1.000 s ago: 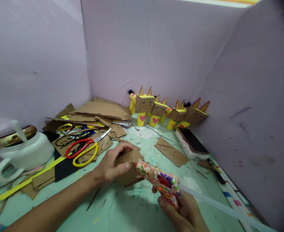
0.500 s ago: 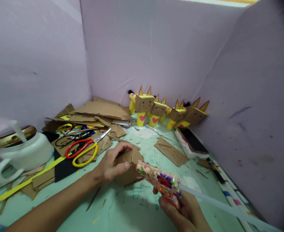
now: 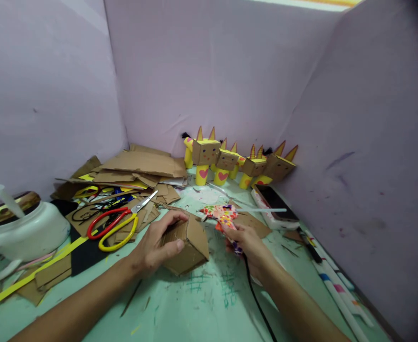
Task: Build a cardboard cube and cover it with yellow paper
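Observation:
My left hand (image 3: 161, 242) is wrapped round the left side of a small cardboard box (image 3: 191, 244), thumb in front and fingers over its top. The box rests on the green tabletop, its right face turned partly toward me. In my right hand (image 3: 242, 240) is a hot glue gun (image 3: 223, 213) covered in flowery paper, gripped by the handle. Its nozzle points left, just beyond the box's upper right corner and apart from it as far as I can see. A pale glue stick (image 3: 262, 209) juts from its back, and a black cord hangs down below.
Red-and-yellow scissors (image 3: 121, 223) lie left of the box among cardboard scraps (image 3: 143, 164). A white mug (image 3: 31, 232) stands far left. Several yellow cardboard figures (image 3: 206, 154) line the back. A phone (image 3: 276, 204) and white striped tubes (image 3: 340, 289) are at the right.
My right hand has carried the glue gun away from me, off the box's near side, and turned it so the stick lies level. The box's right face now shows; my left hand keeps its hold.

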The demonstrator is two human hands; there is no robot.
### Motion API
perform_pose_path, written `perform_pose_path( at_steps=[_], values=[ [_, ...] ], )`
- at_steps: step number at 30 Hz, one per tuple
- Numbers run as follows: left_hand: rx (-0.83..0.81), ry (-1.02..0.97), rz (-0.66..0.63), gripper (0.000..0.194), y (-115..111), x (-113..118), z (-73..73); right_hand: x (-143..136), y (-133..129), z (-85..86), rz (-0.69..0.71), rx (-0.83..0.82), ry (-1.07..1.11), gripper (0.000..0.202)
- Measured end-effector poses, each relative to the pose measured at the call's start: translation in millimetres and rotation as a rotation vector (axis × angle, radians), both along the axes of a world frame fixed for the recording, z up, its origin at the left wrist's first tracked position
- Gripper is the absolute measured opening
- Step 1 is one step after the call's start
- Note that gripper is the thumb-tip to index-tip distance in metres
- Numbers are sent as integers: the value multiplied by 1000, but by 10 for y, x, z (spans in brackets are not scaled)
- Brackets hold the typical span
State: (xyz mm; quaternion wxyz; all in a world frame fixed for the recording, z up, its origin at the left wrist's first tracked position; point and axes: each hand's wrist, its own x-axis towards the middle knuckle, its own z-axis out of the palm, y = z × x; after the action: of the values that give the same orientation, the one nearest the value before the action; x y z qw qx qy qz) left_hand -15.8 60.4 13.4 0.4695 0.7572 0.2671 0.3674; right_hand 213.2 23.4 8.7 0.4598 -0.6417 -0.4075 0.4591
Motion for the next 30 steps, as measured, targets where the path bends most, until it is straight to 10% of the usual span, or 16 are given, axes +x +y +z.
perform_pose_path(
  at_steps=[12, 19, 30],
  values=[
    [-13, 13, 26, 48, 1, -8, -26, -11, -119, 71, -100, 146, -512, 16],
    [-48, -30, 15, 48, -7, -11, -20, -301, -268, -35, 408, 206, 110, 101],
    [-105, -165, -41, 49, -57, 29, -43, -426, -327, -223, 242, 681, -131, 46]
  ],
)
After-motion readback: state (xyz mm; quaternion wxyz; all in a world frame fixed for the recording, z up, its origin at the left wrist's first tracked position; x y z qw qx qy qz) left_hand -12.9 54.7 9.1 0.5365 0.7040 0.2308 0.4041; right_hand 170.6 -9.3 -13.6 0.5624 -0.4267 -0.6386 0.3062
